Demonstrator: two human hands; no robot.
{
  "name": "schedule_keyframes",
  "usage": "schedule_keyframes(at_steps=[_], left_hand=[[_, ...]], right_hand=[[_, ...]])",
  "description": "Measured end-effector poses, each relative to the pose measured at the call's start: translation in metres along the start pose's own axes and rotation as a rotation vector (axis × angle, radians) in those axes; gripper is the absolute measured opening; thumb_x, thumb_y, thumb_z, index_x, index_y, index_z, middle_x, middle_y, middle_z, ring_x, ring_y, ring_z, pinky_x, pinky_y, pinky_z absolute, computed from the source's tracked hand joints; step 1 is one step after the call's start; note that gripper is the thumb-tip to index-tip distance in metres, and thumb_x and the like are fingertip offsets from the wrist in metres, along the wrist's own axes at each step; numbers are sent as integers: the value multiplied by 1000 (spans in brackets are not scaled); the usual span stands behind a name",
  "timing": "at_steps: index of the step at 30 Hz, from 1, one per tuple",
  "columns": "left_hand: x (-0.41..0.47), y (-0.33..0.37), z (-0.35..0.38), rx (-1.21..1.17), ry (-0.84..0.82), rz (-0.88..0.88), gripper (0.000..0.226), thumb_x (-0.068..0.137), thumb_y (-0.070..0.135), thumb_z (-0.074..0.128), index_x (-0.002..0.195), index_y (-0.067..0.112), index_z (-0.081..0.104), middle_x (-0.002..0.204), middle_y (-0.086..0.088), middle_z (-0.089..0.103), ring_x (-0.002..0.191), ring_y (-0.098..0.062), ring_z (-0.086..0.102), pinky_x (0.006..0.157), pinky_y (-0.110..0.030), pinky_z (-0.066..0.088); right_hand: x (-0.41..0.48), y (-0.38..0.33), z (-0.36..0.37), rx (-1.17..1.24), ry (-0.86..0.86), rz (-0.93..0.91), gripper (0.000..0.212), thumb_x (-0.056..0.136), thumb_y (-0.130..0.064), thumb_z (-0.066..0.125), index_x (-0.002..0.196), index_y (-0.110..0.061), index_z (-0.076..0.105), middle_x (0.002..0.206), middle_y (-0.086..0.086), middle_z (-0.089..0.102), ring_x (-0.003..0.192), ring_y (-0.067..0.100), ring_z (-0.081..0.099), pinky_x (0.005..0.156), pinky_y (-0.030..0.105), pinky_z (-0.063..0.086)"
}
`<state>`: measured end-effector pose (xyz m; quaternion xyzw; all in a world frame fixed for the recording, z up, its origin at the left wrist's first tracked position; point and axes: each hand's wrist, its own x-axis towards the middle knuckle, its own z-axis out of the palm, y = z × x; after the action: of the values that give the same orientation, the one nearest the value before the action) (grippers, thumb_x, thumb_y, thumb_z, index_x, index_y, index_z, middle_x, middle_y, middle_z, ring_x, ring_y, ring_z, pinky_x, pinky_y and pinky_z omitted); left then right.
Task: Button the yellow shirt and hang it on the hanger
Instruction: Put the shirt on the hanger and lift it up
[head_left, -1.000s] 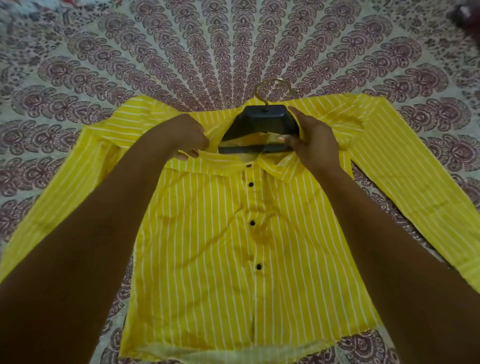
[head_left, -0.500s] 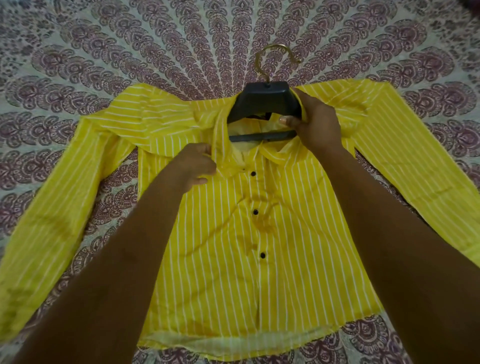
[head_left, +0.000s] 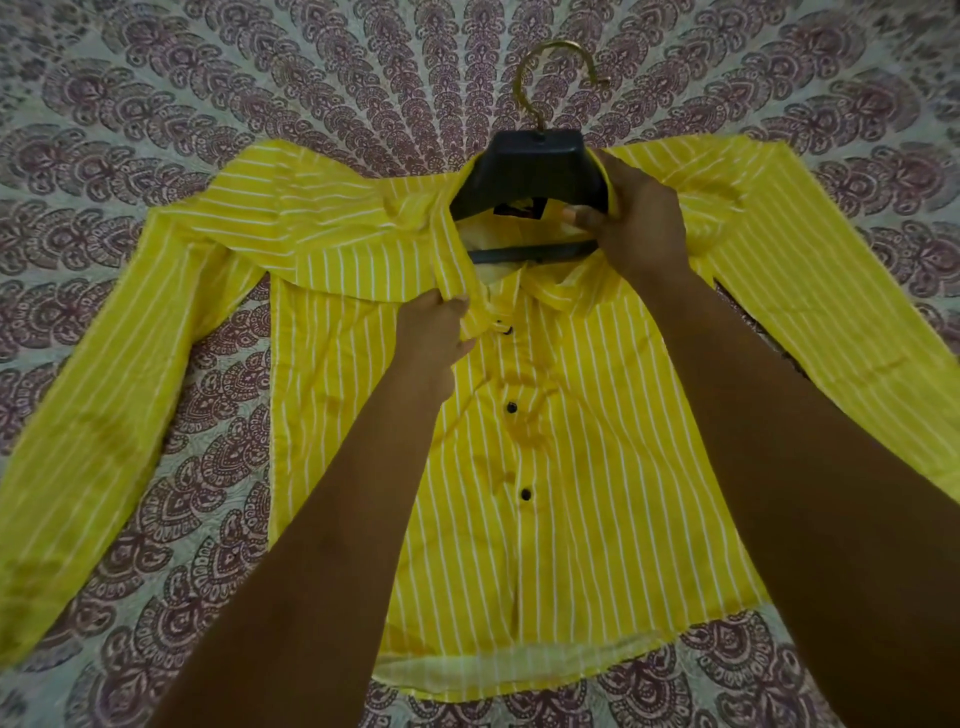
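Hanger (head_left: 530, 166) in shirt (head_left: 597, 467) on bedspread (head_left: 156, 104)

My left hand (head_left: 434, 338) now sits lower, off the shoulder and pinching the shirt (head_left: 597, 467) at its collar edge just beside the top button (head_left: 505, 328). The hanger (head_left: 530, 166) shows more of its black body above the neck, and the left shoulder fabric now lies folded over.

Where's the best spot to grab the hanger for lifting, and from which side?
Probably the gold hook of the hanger, reached from the far side. It lies bare on the patterned sheet, while the hanger's arms are tucked inside the yellow shirt and the right hand grips its right shoulder.
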<state>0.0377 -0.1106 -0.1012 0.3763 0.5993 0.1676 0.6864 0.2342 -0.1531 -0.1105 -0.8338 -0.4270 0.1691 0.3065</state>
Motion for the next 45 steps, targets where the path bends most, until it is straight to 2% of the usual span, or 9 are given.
schedule_keyframes(at_steps=[7, 13, 17, 22, 27, 33, 37, 41, 45], left_hand=[[2, 11, -13, -415, -352, 161, 44, 85, -10, 29, 99, 21, 57, 88, 2, 66, 90, -17, 62, 84, -35, 49], [21, 4, -10, 180, 140, 120, 34, 81, 4, 57, 115, 9, 53, 95, -4, 57, 83, -14, 52, 75, -30, 45], [20, 13, -21, 385, 395, 679, 29, 66, -2, 48, 89, 13, 57, 86, 2, 56, 85, -16, 52, 77, -25, 43], [42, 46, -35, 816, 65, 890, 66, 62, 34, 63, 126, 21, 51, 129, 2, 53, 122, -20, 46, 106, -41, 32], [65, 63, -19, 908, -57, 900, 75, 58, 64, 56, 119, 20, 59, 120, -1, 63, 113, -20, 57, 102, -50, 38], [41, 73, -19, 770, -140, 956, 48, 67, 56, 61, 97, 19, 63, 88, 7, 68, 84, -10, 62, 88, -41, 49], [-19, 100, -30, 674, -169, 980, 17, 75, 37, 71, 86, 31, 60, 75, 18, 64, 74, 4, 58, 78, -24, 47], [-89, 121, -43, 617, -150, 1015, 25, 74, 35, 71, 97, 32, 63, 83, 16, 67, 79, 5, 60, 77, -15, 47], [-175, 144, -52, 587, -110, 1074, 34, 67, 53, 69, 94, 34, 64, 87, 8, 69, 85, -10, 62, 78, -30, 48]], right_hand=[[2, 4, 2, -2, 29, -8, 63, 80, -32, 65, 138, -19, 43, 126, 11, 60, 118, 27, 54, 96, 39, 44], [1, 4, 3, 4, 31, -28, 63, 81, -35, 63, 137, -18, 43, 127, 11, 59, 118, 27, 54, 95, 36, 44], [4, 3, 1, 15, 48, -32, 61, 81, -34, 63, 137, -20, 43, 126, 11, 59, 117, 27, 54, 94, 36, 43], [5, 2, -1, -32, 41, -58, 61, 81, -42, 59, 136, -22, 43, 123, 13, 60, 114, 31, 54, 90, 39, 45], [1, 4, -2, -86, 41, -59, 66, 77, -49, 51, 136, -21, 43, 122, 14, 60, 112, 35, 54, 86, 45, 47], [-21, -11, -25, -109, 94, -98, 52, 82, -46, 57, 126, -19, 50, 113, 12, 63, 102, 35, 57, 74, 45, 48], [-52, -49, -80, 10, 59, -163, 67, 77, -53, 52, 133, -15, 45, 129, 10, 57, 118, 29, 52, 96, 45, 44], [-96, -92, -140, 33, 28, -229, 76, 80, -60, 42, 137, -12, 40, 138, 10, 49, 128, 25, 45, 107, 40, 35], [-149, -135, -209, 261, 73, -241, 51, 91, -40, 36, 131, -11, 50, 131, 7, 56, 120, 14, 50, 100, 27, 39]])
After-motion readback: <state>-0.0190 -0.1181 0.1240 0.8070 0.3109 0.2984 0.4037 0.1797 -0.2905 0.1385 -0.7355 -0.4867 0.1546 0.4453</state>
